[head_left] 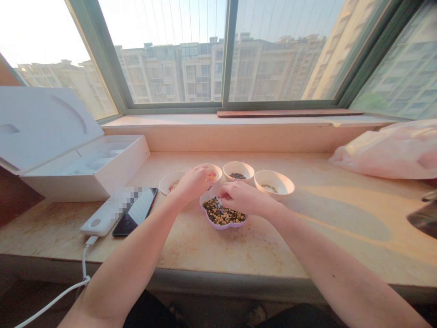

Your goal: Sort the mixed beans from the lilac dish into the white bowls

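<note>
While L hand (195, 183) sits over white bowl (213, 166) and R hand (241, 198) pinches above lilac dish (221, 226) w/ mixed beans (220, 213), hands near but apart.

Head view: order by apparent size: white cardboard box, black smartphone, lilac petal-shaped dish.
Largest: the open white cardboard box; then the black smartphone and the lilac petal-shaped dish, too alike to rank.

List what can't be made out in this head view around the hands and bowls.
Head view:
- Bowl behind the left hand: mostly hidden by that hand.
- Anything pinched by the right hand: hidden by its fingers.
- Contents of the far right bowl: too small to identify.
- Dark object: cut off by the right edge.
</note>
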`<state>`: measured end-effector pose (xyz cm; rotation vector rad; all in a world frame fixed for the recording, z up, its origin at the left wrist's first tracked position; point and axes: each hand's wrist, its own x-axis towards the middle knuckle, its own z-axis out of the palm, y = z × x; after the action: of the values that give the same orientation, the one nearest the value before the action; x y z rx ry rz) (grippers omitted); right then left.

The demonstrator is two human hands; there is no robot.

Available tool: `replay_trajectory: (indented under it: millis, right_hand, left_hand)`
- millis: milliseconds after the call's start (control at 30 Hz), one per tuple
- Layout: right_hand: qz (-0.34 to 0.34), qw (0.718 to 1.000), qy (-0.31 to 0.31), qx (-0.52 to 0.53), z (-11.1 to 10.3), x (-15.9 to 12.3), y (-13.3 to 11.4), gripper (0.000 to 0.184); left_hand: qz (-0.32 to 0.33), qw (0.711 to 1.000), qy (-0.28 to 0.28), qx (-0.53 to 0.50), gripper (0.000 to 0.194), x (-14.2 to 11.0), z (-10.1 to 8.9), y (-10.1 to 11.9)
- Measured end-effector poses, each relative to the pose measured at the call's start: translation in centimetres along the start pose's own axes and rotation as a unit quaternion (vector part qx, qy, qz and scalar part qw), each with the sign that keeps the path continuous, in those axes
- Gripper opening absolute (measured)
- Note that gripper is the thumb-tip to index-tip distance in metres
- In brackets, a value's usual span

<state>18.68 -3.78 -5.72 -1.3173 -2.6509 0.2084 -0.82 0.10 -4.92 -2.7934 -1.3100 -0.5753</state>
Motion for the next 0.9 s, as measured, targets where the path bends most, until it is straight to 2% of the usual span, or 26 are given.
replay_trajectory:
  millis: [167, 333, 400, 467, 533, 633, 900]
  right_hand:
    - [0.079, 0.989, 0.063, 0.112, -1.4, -0.9, 2.6, 0.015]
    - [0.191, 0.965, 0.151, 0.096, -2.1, -1.2, 4.4, 0.026]
    - [0.221, 0.956, 0.174, 0.082, -1.9, -0.9, 5.2, 0.021]
    - [0.238, 0.950, 0.196, 0.049, -1.6, -0.5, 5.9, 0.016]
    - [0.252, 0.947, 0.198, 0.013, -1.3, -0.2, 6.6, 0.015]
    - [0.258, 0.949, 0.180, -0.018, -1.1, 0.0, 7.0, 0.017]
    - [0.261, 0.951, 0.162, 0.013, -1.3, -0.3, 6.3, 0.023]
  left_hand:
    - [-0.001, 0.999, 0.015, -0.044, 0.022, 0.0, -0.1, 0.0]
    - [0.009, 0.998, 0.010, -0.069, 0.026, 0.0, -0.2, 0.8]
    - [0.016, 0.997, -0.021, -0.068, 0.027, -0.2, -0.2, 1.4]
    - [0.040, 0.995, -0.076, -0.059, 0.027, -0.5, -0.2, 2.0]
    - [0.083, 0.987, -0.130, -0.052, 0.024, -0.8, -0.1, 2.7]
    - [0.132, 0.975, -0.172, -0.051, 0.016, -1.2, 0.3, 3.4]
    - [0.178, 0.966, -0.180, -0.054, 0.018, -0.9, 2.2, 3.9]
